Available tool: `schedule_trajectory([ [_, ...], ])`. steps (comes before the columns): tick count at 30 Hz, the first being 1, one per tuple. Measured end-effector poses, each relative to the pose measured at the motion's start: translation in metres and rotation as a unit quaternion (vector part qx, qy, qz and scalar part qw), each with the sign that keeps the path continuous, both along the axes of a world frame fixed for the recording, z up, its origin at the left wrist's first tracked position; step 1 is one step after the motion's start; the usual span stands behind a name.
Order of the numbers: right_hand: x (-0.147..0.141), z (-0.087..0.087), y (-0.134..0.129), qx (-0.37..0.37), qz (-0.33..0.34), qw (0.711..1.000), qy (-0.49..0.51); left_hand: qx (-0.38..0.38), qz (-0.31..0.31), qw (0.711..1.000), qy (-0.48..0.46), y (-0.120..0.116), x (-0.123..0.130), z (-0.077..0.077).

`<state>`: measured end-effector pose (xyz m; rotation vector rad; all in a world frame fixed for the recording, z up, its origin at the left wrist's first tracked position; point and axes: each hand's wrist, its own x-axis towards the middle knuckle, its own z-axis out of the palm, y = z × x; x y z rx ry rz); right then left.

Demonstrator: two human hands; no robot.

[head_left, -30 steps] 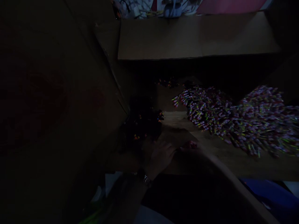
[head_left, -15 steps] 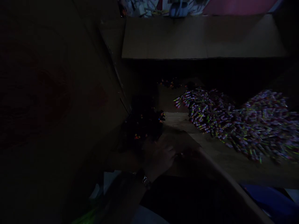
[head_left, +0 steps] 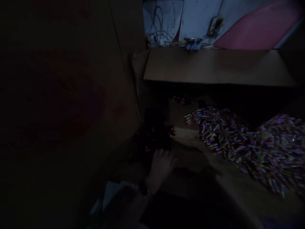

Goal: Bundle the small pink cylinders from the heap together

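The scene is very dark. My left hand (head_left: 162,163), with a watch (head_left: 143,188) on its wrist, is at the near edge of a dark heap of small pieces (head_left: 152,136) with orange specks. Its fingers curl downward, close together; whatever is under them is hidden. To its right, my right hand (head_left: 212,171) is a dim, smeared shape low over the brown surface, and its fingers cannot be made out. A large pile of small, shiny wrapped sticks (head_left: 238,140), pinkish with yellow-green ends, spreads further right.
A cardboard flap (head_left: 214,65) stands across the back, and a tall brown panel (head_left: 107,95) rises on the left. Behind the flap are cables, a wall socket (head_left: 215,25), a small blue container (head_left: 193,44) and a pink sheet (head_left: 259,27). White paper (head_left: 111,192) lies near my left forearm.
The view has tilted up and left, so more of the back wall shows. My hands were close together; now my right hand is further right, apart from the left.
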<state>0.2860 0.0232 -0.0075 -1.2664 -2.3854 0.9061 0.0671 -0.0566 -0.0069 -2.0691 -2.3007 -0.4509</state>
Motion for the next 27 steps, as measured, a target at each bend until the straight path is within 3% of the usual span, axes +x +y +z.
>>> schedule_trajectory([
  [3, 0.005, -0.001, -0.003, 0.018, -0.018, 1.000, -0.012, -0.026, 0.053, 0.997, 0.049, 0.007, -0.012, -0.014],
  [8, 0.010, 0.003, 0.008, 0.016, -0.030, 0.999, -0.003, -0.038, 0.002, 0.999, 0.033, 0.008, -0.025, -0.027],
  [12, 0.008, 0.007, 0.016, 0.001, -0.031, 0.999, 0.029, 0.023, -0.018, 0.996, -0.085, 0.003, -0.036, -0.026],
  [15, -0.002, 0.006, 0.023, -0.005, -0.034, 0.998, 0.054, 0.028, -0.014, 0.990, -0.141, 0.005, -0.040, -0.023],
  [20, -0.020, -0.001, 0.039, -0.029, -0.024, 0.991, 0.128, -0.010, -0.012, 0.999, -0.048, 0.013, -0.033, -0.010],
  [27, -0.036, -0.003, 0.052, -0.137, 0.047, 0.972, 0.186, -0.058, -0.101, 0.993, 0.027, 0.022, -0.023, -0.005],
])
